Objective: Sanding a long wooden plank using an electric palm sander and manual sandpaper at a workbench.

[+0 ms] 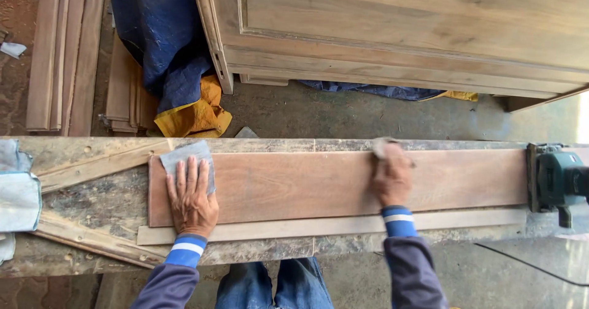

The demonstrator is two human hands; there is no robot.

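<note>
Sanding underway: my left hand (191,198) lies spread on sandpaper (184,158), right hand (391,177) gripping abrasive on the plank (307,183); firm strokes seem next.

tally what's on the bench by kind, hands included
Hands: 2, left hand flat on a sandpaper sheet, right hand gripping another
Sandpaper pieces: 2
Reddish board: 1
Pale thin strip: 1
Green power sander: 1
Blue-grey cloth: 1
Total: 8
</note>
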